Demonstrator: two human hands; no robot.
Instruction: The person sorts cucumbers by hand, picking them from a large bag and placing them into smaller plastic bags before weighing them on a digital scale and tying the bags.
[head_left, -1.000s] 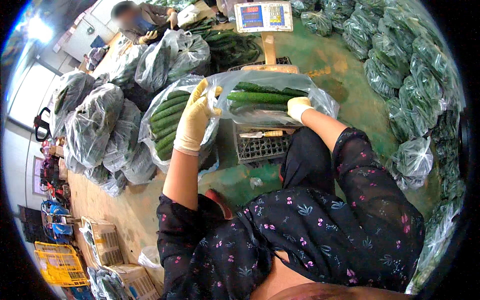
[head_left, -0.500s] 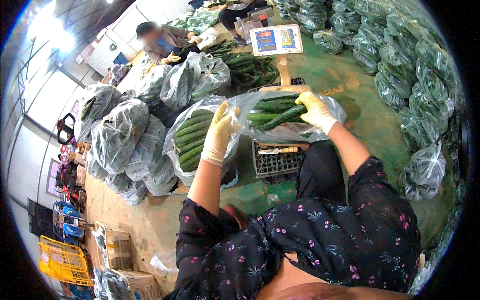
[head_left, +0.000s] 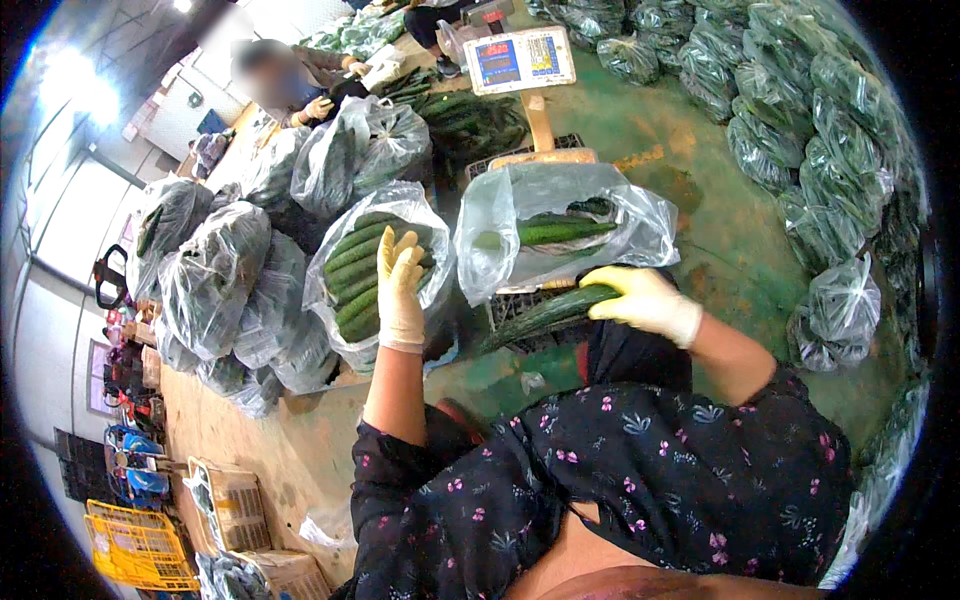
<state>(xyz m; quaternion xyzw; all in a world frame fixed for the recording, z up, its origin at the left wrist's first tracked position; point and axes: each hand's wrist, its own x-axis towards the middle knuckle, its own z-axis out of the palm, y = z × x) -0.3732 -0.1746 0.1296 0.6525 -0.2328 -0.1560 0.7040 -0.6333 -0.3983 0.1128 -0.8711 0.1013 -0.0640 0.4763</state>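
My right hand (head_left: 643,303), in a pale yellow glove, is closed around one end of a long dark green cucumber (head_left: 545,316). The cucumber slants down to the left, in front of a clear plastic bag (head_left: 487,245) that lies on the scale with a few cucumbers in it. My left hand (head_left: 401,282), gloved alike, is open with fingers stretched out. It is over an open clear bag (head_left: 433,215) of cucumbers laid side by side; whether it touches them I cannot tell.
Behind the bag on the scale rises the scale's display (head_left: 518,60). Filled bags (head_left: 215,275) are piled on the left; more (head_left: 800,150) line the right. A co-worker (head_left: 290,80) sits at the back left by loose cucumbers (head_left: 470,122). A yellow crate (head_left: 140,545) stands lower left.
My right hand has drawn a cucumber out of the bag on the scale, toward me. My left hand has let go of that bag's edge and moved left over the other bag.
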